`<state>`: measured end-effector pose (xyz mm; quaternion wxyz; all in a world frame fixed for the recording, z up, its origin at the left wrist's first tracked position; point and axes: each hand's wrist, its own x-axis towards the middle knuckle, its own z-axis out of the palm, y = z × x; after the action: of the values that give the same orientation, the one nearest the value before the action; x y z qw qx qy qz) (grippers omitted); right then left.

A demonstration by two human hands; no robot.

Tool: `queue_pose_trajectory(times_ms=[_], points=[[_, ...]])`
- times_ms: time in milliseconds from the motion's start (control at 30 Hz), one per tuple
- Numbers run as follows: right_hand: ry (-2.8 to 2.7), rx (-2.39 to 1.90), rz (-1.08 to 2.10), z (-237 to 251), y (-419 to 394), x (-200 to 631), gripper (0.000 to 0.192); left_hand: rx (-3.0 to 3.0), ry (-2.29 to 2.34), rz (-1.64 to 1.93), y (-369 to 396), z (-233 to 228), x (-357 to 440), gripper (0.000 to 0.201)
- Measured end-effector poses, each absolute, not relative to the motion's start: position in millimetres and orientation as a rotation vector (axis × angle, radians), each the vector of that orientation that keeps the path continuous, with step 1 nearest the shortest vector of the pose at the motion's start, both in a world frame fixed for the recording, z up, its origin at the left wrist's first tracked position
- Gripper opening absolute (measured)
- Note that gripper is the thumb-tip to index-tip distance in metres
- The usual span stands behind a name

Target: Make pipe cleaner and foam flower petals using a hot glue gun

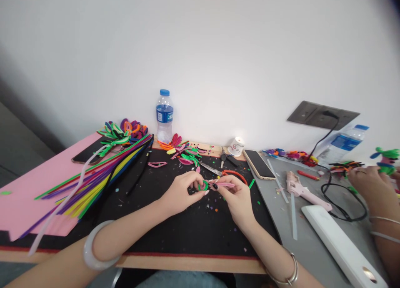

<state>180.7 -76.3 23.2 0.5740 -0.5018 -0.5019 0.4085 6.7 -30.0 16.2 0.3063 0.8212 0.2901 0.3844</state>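
left hand (183,192) pinched a green loop (203,186) over the black mat (187,229) | right hand (236,198) held a pink piece (225,184) against that loop | scissors (218,170) lay just beyond | pipe cleaners (96,179) fanned left | water bottle (164,116) stood by the wall | another person's hand (364,181) worked far right near a pink glue gun (304,192)

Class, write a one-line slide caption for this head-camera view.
Left hand and right hand pinch a green and pink pipe-cleaner piece over a black mat.
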Motion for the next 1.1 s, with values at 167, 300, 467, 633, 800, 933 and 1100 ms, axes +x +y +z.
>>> queue_pose_trajectory(times_ms=[167, 300, 467, 633, 800, 933, 1100], points=[[-1.188, -1.193, 0.919, 22.5, -75.9, 181.1, 0.006, 2.191, 0.743, 0.99, -30.3, 15.5, 6.4, 0.006], [-1.194, -1.189, 0.927, 22.8, -75.8, 181.0, 0.008, 2.189, 0.716, 0.971, -30.1, 14.7, 6.6, 0.006], [-1.213, -1.161, 0.942, 21.5, -75.4, 181.5, 0.008, 2.188, 0.678, 0.955, -30.1, 15.7, 6.8, 0.007], [-1.204, -1.147, 0.981, 21.1, -75.3, 182.6, 0.009, 2.18, 0.607, 0.953, -29.6, 14.5, 6.4, 0.009], [-1.176, -1.155, 1.002, 24.7, -76.2, 181.0, 0.011, 2.168, 0.57, 0.939, -30.2, 14.2, 6.3, 0.01], [-1.16, -1.154, 1.015, 25.1, -76.4, 180.7, 0.011, 2.167, 0.534, 0.951, -31.0, 14.7, 7.0, 0.01], [-1.161, -1.125, 1.007, 22.3, -75.6, 183.2, 0.01, 2.182, 0.473, 0.98, -31.3, 15.1, 6.9, 0.009]])
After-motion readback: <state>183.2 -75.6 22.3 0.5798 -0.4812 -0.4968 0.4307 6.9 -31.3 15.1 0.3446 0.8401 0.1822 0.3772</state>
